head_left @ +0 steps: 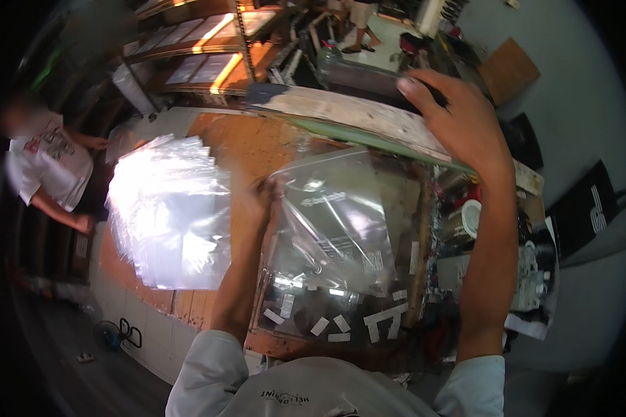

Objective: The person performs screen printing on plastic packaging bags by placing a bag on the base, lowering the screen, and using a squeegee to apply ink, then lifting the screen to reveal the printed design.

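A clear plastic bag (337, 222) with faint white printing lies on a dark glassy board (299, 306) in front of me. At the bag's upper left edge, my left hand (257, 198) is closed on it; motion smears the fingers a little. My right hand (459, 118) grips the far right part of a raised wooden frame (355, 115), fingers over its top. The frame's green underside shows above the bag. Against the frame's far side is a dark bar (372, 80). White tape strips (382, 320) stick to the board's near part.
A fanned stack of clear plastic bags (170, 215) covers the table's left side. A person in a white shirt (52, 156) stands beyond it. Racks with flat sheets (205, 66) stand at the back. Bottles (532, 288) and a white round lid (471, 217) sit at the right.
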Demonstrator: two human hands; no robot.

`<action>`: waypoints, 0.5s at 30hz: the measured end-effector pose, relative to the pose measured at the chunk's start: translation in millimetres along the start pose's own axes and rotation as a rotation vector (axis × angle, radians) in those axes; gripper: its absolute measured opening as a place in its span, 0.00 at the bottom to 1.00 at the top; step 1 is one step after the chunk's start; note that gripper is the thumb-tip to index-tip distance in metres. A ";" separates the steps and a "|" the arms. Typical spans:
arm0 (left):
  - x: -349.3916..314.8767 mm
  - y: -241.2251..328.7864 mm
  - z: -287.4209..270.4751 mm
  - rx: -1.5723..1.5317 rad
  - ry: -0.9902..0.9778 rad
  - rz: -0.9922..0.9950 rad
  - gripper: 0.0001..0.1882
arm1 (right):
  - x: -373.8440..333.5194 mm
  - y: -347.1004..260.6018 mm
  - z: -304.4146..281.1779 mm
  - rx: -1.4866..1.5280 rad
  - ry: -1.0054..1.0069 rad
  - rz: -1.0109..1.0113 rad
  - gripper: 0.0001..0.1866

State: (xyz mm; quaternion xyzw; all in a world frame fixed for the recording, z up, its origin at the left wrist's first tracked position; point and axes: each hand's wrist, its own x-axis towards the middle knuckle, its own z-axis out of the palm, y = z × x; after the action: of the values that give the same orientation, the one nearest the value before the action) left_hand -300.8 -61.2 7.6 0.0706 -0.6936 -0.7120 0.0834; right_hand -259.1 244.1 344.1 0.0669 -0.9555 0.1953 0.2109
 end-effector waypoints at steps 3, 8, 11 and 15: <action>8.6 -35.4 -100.5 -0.087 0.309 -0.088 0.17 | -5.0 -3.9 -0.7 0.002 -0.029 0.012 0.28; 30.1 -43.3 -303.0 0.127 0.601 0.153 0.28 | -16.0 -11.2 -0.8 0.070 -0.074 0.045 0.27; 12.5 -12.9 -347.8 0.482 0.855 0.117 0.34 | -19.7 -9.0 -0.4 0.049 -0.083 0.041 0.27; -50.3 -49.6 -403.0 1.004 0.801 -0.062 0.38 | -20.8 -8.9 4.0 0.036 -0.077 0.030 0.29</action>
State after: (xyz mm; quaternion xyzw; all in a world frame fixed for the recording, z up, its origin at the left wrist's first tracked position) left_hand -165.7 -442.4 -54.0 0.3814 -0.8553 -0.2212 0.2723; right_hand -239.9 235.3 334.9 0.0638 -0.9601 0.2130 0.1697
